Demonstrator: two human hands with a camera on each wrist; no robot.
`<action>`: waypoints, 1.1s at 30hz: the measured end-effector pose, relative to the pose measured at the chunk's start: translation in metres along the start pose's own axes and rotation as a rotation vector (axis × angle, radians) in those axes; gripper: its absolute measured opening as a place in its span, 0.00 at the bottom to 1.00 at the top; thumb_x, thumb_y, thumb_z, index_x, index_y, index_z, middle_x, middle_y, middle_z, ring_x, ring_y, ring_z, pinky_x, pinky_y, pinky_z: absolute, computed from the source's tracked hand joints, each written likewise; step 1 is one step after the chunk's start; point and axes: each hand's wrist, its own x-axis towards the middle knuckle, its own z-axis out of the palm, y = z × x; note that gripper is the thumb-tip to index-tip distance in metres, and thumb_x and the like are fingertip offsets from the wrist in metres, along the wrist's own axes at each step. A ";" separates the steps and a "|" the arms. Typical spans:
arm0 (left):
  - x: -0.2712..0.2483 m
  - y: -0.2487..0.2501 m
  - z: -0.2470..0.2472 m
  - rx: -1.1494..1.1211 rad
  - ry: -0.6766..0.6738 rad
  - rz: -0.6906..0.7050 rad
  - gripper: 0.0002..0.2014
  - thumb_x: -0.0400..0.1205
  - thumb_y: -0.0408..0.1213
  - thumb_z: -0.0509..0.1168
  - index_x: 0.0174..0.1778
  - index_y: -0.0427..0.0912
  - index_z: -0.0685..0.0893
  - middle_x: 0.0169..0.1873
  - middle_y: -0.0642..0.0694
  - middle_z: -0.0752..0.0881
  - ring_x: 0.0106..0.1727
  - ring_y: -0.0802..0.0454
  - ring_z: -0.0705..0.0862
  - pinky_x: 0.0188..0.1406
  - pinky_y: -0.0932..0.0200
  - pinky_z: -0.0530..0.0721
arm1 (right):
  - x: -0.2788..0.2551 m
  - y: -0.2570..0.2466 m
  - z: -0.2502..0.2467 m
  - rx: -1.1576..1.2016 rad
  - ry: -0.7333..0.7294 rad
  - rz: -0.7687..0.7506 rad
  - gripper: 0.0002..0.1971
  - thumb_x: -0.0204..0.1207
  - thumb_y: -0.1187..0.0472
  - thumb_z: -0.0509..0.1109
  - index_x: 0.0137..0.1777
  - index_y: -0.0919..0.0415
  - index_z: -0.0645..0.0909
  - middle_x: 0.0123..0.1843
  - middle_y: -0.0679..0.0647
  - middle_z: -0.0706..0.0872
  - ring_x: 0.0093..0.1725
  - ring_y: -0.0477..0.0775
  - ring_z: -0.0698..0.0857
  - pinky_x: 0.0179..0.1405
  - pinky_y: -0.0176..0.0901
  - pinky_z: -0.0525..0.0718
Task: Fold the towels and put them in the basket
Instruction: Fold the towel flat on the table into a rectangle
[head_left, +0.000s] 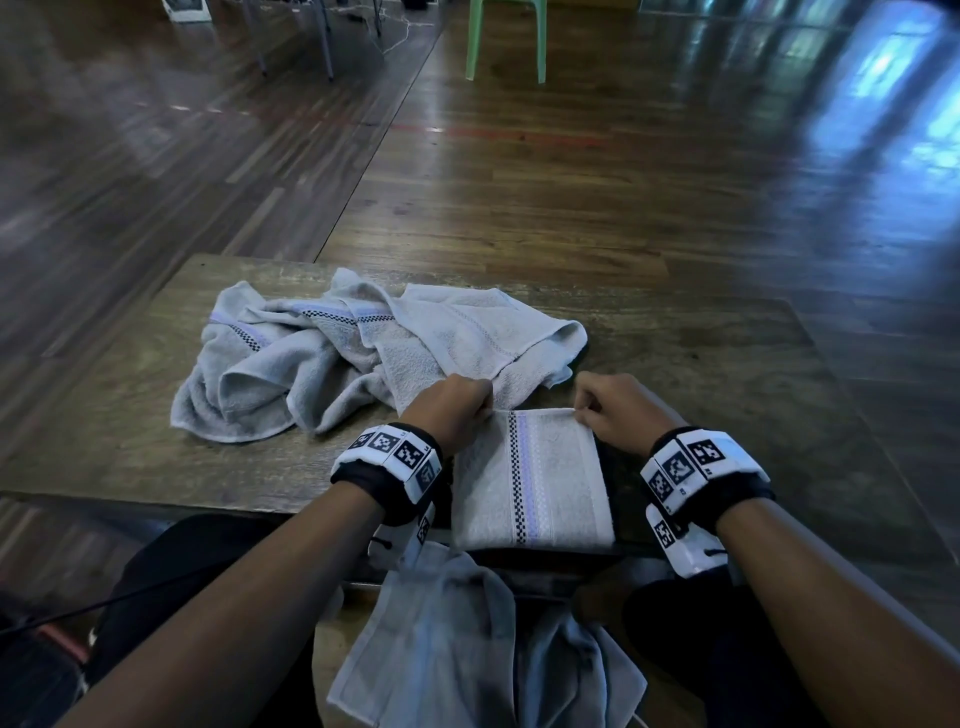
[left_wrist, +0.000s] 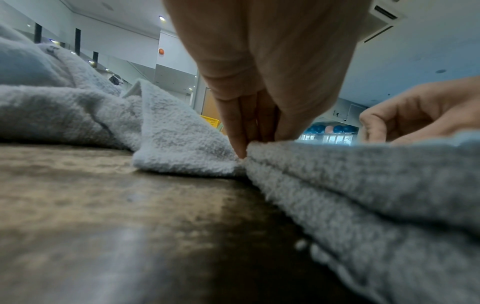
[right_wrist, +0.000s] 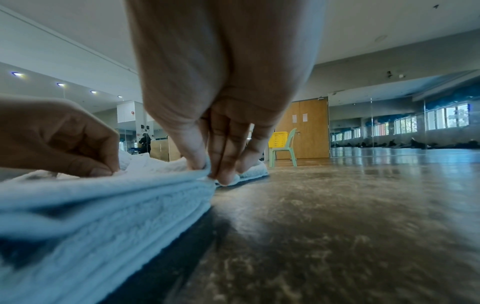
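Note:
A folded grey towel (head_left: 535, 483) with a checkered and lilac stripe lies at the near edge of the wooden table (head_left: 727, 374). My left hand (head_left: 457, 410) pinches its far left corner (left_wrist: 249, 148), and my right hand (head_left: 613, 408) pinches its far right corner (right_wrist: 207, 174). Behind them, several crumpled grey towels (head_left: 322, 358) are heaped on the table. Another grey towel (head_left: 467, 639) hangs over my lap below the table edge. A yellow basket (right_wrist: 278, 139) sits on a green chair (right_wrist: 285, 152) far across the room.
The table's right part (head_left: 753, 415) is bare wood. Green chair legs (head_left: 506, 41) stand on the shiny wooden floor beyond the table. A black cable (head_left: 104, 603) runs across my left leg.

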 end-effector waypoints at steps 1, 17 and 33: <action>0.000 0.000 0.000 -0.005 -0.005 -0.005 0.05 0.80 0.34 0.59 0.38 0.47 0.73 0.43 0.41 0.84 0.44 0.41 0.82 0.40 0.51 0.81 | 0.000 0.000 0.000 0.004 0.007 0.005 0.08 0.74 0.64 0.67 0.37 0.51 0.74 0.37 0.50 0.85 0.37 0.52 0.83 0.42 0.59 0.85; -0.050 0.040 0.052 0.111 -0.017 -0.059 0.36 0.80 0.57 0.30 0.82 0.41 0.53 0.82 0.44 0.54 0.83 0.49 0.49 0.80 0.45 0.44 | -0.046 -0.034 0.060 -0.175 0.143 0.130 0.23 0.82 0.50 0.55 0.73 0.59 0.69 0.75 0.54 0.68 0.74 0.56 0.66 0.68 0.54 0.70; -0.063 0.015 0.041 0.234 0.088 -0.224 0.34 0.80 0.57 0.31 0.82 0.46 0.52 0.83 0.45 0.45 0.83 0.48 0.41 0.78 0.37 0.35 | -0.054 -0.009 0.054 -0.012 0.060 0.408 0.28 0.83 0.43 0.48 0.80 0.54 0.60 0.83 0.56 0.57 0.83 0.58 0.51 0.79 0.61 0.50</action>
